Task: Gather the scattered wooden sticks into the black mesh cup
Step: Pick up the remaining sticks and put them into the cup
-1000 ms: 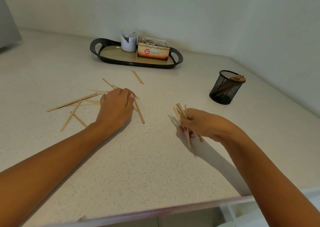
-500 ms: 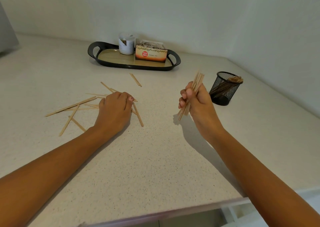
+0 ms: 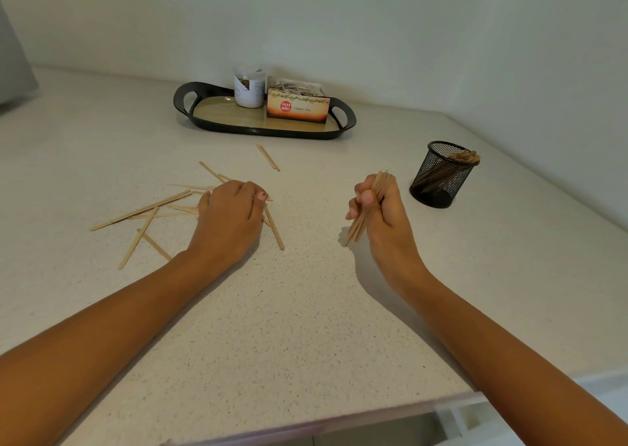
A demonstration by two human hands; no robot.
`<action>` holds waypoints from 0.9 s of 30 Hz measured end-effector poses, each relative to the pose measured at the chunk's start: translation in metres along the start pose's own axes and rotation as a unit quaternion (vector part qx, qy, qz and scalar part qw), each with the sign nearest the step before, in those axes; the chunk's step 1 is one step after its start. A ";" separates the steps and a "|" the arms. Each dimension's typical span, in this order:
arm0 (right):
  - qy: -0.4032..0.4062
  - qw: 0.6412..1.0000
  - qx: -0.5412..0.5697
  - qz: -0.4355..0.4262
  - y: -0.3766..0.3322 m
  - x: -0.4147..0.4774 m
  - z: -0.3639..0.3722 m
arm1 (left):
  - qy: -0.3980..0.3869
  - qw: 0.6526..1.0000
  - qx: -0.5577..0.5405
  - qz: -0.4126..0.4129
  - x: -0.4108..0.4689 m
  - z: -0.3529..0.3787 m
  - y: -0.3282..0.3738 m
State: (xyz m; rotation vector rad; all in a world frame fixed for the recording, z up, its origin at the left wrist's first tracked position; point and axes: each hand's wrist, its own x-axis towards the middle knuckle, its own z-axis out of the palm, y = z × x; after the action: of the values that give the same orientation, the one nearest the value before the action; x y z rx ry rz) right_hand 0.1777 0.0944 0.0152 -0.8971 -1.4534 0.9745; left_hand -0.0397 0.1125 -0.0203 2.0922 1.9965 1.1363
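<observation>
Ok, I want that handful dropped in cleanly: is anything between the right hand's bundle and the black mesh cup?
Nothing visible. The right hand grips the sticks, and only bare counter lies between them and the black mesh cup.

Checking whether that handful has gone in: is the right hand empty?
No, the right hand grips a bundle of sticks, apart from the cup.

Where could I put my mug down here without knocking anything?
Bare: the speckled white counter between the two forearms, up to its front edge, and the stretch left of the black oval tray. Crowded: the scattered wooden sticks around the left hand, and the narrow gap between the right hand, gripping a stick bundle, and the black mesh cup.
</observation>
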 end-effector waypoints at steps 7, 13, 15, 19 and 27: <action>-0.046 0.982 0.141 0.112 0.003 -0.011 0.015 | -0.012 0.990 -0.088 0.105 -0.009 -0.010 0.022; -0.056 0.996 -0.049 -0.058 -0.011 -0.014 0.015 | -0.127 0.954 -0.250 0.108 -0.032 -0.012 0.063; -0.050 0.993 -0.049 -0.098 -0.013 -0.019 0.018 | -0.208 0.899 -0.384 0.036 -0.040 -0.012 0.074; -0.066 0.988 -0.042 -0.135 -0.017 -0.029 0.023 | -0.241 0.835 -0.494 0.034 -0.052 -0.009 0.089; -0.053 0.989 -0.061 -0.126 -0.016 -0.029 0.019 | -0.184 0.898 -0.382 0.118 -0.041 -0.009 0.077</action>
State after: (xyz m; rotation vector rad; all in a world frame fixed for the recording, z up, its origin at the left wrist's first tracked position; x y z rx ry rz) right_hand 0.1613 0.0601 0.0187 -0.7353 -1.6861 0.7606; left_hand 0.0253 0.0589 0.0053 1.9222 0.9204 1.1718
